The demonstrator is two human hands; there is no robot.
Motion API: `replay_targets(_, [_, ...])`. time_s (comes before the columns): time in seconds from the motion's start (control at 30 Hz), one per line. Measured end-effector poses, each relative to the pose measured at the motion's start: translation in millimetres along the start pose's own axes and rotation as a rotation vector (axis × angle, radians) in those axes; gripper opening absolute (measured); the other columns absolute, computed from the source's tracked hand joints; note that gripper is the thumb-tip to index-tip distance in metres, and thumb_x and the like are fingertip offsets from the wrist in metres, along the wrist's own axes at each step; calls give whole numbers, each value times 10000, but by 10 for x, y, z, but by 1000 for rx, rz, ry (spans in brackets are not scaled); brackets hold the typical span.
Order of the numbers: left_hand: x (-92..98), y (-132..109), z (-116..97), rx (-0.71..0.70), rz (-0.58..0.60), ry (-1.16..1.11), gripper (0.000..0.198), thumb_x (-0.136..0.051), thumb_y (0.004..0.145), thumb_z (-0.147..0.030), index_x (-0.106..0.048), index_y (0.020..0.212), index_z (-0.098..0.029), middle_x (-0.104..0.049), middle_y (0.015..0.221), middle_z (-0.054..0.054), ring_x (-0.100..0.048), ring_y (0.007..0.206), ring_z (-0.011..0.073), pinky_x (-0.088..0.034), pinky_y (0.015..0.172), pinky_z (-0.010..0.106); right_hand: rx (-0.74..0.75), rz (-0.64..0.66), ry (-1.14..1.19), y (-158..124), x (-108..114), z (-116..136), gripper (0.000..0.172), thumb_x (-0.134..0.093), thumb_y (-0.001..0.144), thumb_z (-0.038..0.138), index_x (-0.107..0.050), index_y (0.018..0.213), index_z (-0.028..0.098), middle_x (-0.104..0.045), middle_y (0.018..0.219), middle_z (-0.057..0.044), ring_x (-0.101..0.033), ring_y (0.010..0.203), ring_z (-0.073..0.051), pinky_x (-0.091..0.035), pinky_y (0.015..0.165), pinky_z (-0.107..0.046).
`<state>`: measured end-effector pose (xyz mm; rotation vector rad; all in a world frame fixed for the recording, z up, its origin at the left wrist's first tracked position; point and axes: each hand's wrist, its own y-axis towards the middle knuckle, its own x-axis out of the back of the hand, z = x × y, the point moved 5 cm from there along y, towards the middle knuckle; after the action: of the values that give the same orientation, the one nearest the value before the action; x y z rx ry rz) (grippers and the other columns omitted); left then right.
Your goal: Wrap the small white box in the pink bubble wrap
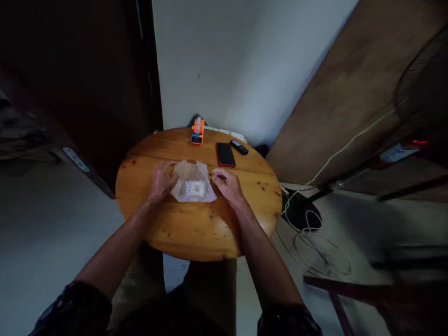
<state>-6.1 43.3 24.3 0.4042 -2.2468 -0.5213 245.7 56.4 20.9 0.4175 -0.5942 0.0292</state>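
Observation:
A sheet of bubble wrap [182, 169] lies spread on the round wooden table [196, 233], with its far edge turned up. On it rests a small pale box [196, 189] with a reddish mark; its exact kind is too blurred to tell. My left hand [163, 180] is at the wrap's left edge, touching it, thumb and forefinger apart. Just beside the right edge hovers my right hand [227, 183], its fingers loosely bent and apart, with nothing visible in them.
Behind the wrap stand an orange tape dispenser [198, 130], a black and red phone-like slab [225, 154] and a dark keypad phone or remote [239, 147]. A wall [224, 70] borders the far side. White cable [315, 247] coils on the floor to the right, near a fan [420, 79].

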Motion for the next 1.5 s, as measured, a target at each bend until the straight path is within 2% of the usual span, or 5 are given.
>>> replay_targets(0.4, [-81,-127,-535,-278,607,-129,246,-640,842,-428,-718,922,-209,-719,1189,77,-628,1175,265,-473,1056,417,-48,-82,-51,13,38,-14,260,-549,864,313,-734,1019,217,-768,937,-36,-682,823,-202,-531,806,-333])
replay_targets(0.73, [313,-1228,-1040,-579,850,124,100,-561,877,-177,-647,830,-192,-653,977,63,-591,974,227,-471,900,384,-49,-139,-18,33,49,-33,271,-536,861,339,-737,989,209,-768,919,-37,-684,830,-210,-521,797,-332])
replay_targets(1.0, [234,-1240,-1023,-553,838,-6,127,-546,790,-80,-603,777,-193,-628,945,49,-568,991,219,-459,907,345,85,-112,116,35,99,339,286,-511,890,337,-722,1008,183,-760,995,-70,-681,883,-206,-522,788,-316])
replay_targets(1.2, [189,-1277,-1020,-594,786,-48,129,-530,756,-68,-568,742,-191,-642,979,52,-585,998,220,-444,979,370,439,447,-120,-90,-412,1202,231,-504,942,214,-717,1032,207,-741,1080,-55,-662,1038,-202,-475,951,-341])
replay_targets(1.5, [207,-1240,-982,-549,815,-160,84,-551,788,-136,-564,722,-187,-679,1021,59,-585,1044,227,-448,958,356,48,430,-384,-245,-162,560,470,-404,1027,385,-537,1399,130,-628,1376,-165,-591,1271,-254,-431,1078,-382])
